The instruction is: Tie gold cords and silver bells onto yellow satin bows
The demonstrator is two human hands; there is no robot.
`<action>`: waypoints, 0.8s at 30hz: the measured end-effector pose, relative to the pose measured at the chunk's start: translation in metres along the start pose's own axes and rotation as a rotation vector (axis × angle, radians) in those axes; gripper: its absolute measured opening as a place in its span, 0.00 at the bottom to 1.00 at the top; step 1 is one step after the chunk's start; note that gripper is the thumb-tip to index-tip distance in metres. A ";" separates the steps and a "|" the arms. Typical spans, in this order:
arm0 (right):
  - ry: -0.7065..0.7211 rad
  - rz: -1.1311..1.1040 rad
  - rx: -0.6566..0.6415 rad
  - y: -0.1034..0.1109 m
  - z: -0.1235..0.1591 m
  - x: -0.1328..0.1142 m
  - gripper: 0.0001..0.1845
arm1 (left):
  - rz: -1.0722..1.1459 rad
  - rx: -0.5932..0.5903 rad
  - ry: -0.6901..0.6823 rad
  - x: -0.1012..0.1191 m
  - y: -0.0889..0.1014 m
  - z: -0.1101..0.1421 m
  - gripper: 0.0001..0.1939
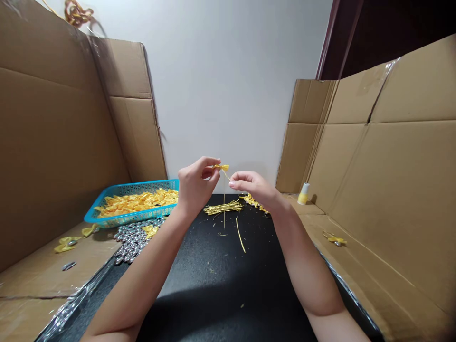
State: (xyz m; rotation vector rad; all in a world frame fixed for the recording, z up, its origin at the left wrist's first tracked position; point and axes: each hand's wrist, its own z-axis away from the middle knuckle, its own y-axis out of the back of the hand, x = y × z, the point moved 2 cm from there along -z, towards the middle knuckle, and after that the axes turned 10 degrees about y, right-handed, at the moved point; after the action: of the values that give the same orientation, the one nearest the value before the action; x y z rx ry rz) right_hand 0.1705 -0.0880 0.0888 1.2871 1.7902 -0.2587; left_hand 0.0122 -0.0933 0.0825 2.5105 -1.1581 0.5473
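Observation:
My left hand point(198, 183) pinches a small yellow ribbon bow point(223, 167) between thumb and fingers, raised above the black table point(221, 285). From the bow a thin gold twist tie point(226, 175) runs to my right hand point(254, 187), whose thumb and forefinger are closed on it. A long end of gold tie hangs straight down beneath the bow. Below the hands lies a bundle of gold twist ties point(223, 207), with a single loose tie point(241, 235) nearer me. Partly behind my right hand is a pile of finished-looking yellow bows point(252, 201).
A blue basket point(93, 214) of yellow ribbon bows stands at left, beside a heap of silver beads point(133, 240). Cardboard walls point(399, 180) rise on both sides. A white and yellow spool-like cone point(303, 194) and a beaded bow point(335, 240) are on the right.

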 end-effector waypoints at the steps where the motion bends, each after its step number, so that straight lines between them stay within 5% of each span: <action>1: -0.005 -0.001 -0.028 0.001 0.001 -0.002 0.13 | -0.008 0.006 -0.002 -0.002 0.000 -0.001 0.06; 16: 0.138 0.185 -0.127 0.027 0.028 -0.034 0.12 | -0.031 -0.006 0.024 -0.013 -0.002 -0.004 0.07; 24: 0.077 0.120 -0.112 0.039 0.042 -0.043 0.09 | -0.038 -0.011 0.036 -0.019 -0.002 -0.005 0.08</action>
State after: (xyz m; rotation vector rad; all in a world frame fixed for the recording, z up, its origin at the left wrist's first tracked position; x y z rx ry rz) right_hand 0.2287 -0.1250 0.1083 1.3342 1.7583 -0.0420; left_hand 0.0016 -0.0775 0.0779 2.4979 -1.0955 0.5718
